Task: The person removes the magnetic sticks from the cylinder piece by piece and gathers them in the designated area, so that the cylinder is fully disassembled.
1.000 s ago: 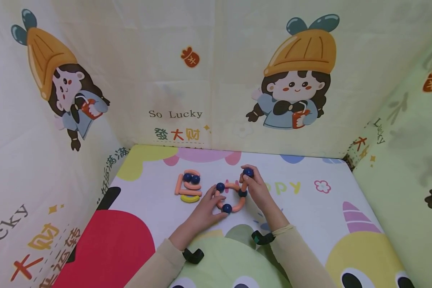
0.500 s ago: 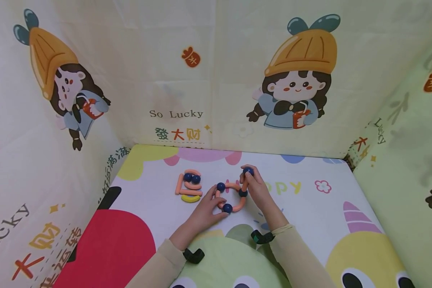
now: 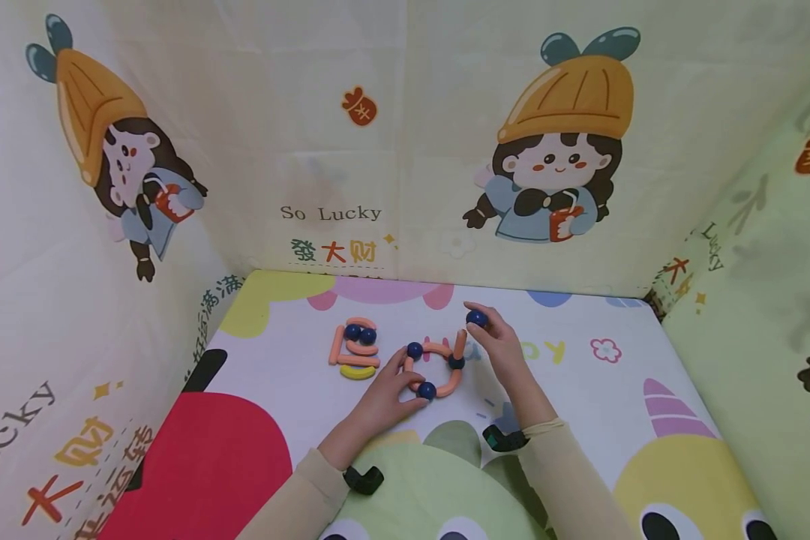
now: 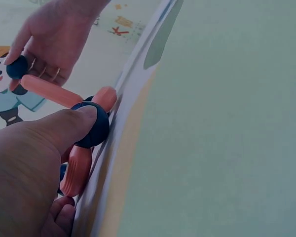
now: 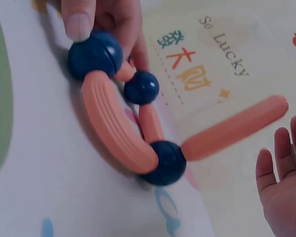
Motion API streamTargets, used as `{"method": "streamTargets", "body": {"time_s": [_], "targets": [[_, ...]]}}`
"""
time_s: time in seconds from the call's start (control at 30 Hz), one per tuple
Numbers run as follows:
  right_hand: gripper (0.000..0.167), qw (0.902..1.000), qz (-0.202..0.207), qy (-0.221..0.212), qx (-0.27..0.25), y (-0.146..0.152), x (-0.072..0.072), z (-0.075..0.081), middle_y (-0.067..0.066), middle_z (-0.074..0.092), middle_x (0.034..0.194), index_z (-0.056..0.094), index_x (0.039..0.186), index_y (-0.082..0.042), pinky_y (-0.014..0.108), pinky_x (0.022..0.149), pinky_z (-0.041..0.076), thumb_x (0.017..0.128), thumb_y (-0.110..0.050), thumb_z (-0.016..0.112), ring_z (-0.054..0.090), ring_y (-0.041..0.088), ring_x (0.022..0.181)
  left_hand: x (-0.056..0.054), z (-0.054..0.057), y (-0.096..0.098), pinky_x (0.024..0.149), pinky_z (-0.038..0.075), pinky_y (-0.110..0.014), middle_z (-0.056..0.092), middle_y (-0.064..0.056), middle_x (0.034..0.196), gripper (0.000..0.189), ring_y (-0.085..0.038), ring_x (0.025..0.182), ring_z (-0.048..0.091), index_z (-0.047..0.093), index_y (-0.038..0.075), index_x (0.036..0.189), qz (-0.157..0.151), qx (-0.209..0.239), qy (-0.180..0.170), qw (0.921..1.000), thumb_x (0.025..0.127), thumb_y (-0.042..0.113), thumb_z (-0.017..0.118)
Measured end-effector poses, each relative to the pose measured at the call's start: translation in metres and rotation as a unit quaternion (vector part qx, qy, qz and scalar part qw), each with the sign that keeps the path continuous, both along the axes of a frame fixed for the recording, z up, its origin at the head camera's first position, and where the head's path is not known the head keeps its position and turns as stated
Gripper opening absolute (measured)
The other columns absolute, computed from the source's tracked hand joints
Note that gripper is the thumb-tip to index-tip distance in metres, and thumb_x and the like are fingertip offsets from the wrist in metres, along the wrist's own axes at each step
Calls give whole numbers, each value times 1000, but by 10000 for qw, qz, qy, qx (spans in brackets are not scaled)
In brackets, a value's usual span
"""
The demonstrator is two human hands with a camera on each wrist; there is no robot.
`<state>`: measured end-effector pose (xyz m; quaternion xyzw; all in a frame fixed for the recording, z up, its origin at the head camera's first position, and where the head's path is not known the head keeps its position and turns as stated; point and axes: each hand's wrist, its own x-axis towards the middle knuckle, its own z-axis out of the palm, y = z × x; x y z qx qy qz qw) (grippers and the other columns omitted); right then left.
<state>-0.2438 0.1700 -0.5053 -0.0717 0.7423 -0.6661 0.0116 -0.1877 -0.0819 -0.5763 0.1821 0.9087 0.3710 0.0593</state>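
Observation:
In the head view my left hand (image 3: 388,390) holds a ring of orange curved rods (image 3: 451,385) and blue balls at its near left side. In the left wrist view its thumb presses a blue ball (image 4: 94,126) of the ring. A straight orange rod (image 5: 234,128) rises at a slant from the ring's right-hand ball (image 5: 165,163), its far end bare. My right hand (image 3: 502,349) pinches a loose blue ball (image 3: 476,319) between thumb and fingers, just up and right of that rod's tip. A small gap shows between ball and rod in the head view.
Left of the ring lie straight and curved orange rods (image 3: 336,345), two blue balls (image 3: 367,336) and a yellow curved rod (image 3: 357,372). The printed table cover (image 3: 567,390) meets a printed cloth wall (image 3: 432,150) behind, with more cloth on both sides.
My right hand has moved up and right with the blue ball, away from the rod's tip, which now shows uncovered. The left hand and ring have stayed in place.

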Motion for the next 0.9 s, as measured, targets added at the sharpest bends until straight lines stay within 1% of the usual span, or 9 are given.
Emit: {"method": "streamTargets", "body": {"time_s": [0.07,0.13,0.2,0.3,0.4,0.5,0.6,0.77,0.9], "targets": [[48,10000,-23,-55,73,6,0,0,11,47,148,54,141,-21,45,113,38,96,-33,65,49,22,132,0,0,0,115,36,-51,13,-3,167,36,-31,148,32,68,30,118,-2,0,-1,10000,87,47,73],[49,9996,-119,-120,213,12,0,-1,12,47,148,53,141,-22,45,111,40,95,-33,67,51,25,131,1,0,0,115,36,-50,12,-3,167,36,-31,148,32,67,30,119,-7,-17,8,10000,87,48,72],[50,9990,-218,-158,348,18,0,-3,14,50,145,52,141,-22,41,109,44,94,-33,68,54,27,127,1,0,0,115,36,-50,12,-1,167,36,-30,148,31,67,31,119,4,-9,-18,10000,87,48,72],[51,9978,-323,-139,559,27,-1,-6,14,54,138,50,139,-20,30,100,49,94,-33,69,57,29,121,1,0,-1,115,36,-50,12,-2,167,36,-30,148,31,67,31,119,-11,12,5,10000,88,48,72],[50,9963,-390,-128,758,36,-1,-9,13,56,134,50,136,-19,20,92,50,93,-33,70,58,30,118,1,0,-1,114,36,-51,12,-3,167,36,-31,148,31,67,31,119,-16,38,29,10000,88,47,72],[49,9921,-469,-120,1159,47,-3,-13,12,57,133,52,134,-19,17,86,50,92,-37,70,60,31,115,1,0,-1,114,36,-51,12,-2,167,35,-32,148,31,67,30,119,4,25,64,10000,88,47,72],[50,9841,-573,-45,1679,58,-6,-18,11,58,133,54,133,-21,23,87,49,91,-40,71,59,29,114,1,0,-1,114,36,-51,13,-2,167,36,-32,148,31,67,30,119,19,11,104,9999,88,47,72],[50,9648,-690,56,2537,76,-13,-28,12,55,137,54,137,-18,44,99,47,93,-37,69,55,30,120,2,-1,-1,114,37,-51,12,-1,167,37,-31,148,31,67,31,120,47,-64,96,9999,88,48,71],[50,9539,-735,-36,2909,89,-17,-37,16,56,137,54,138,-17,52,99,47,93,-34,69,56,36,119,2,-1,0,114,37,-51,12,-1,167,38,-31,148,31,67,30,121,59,-99,103,9999,88,49,70]]}}
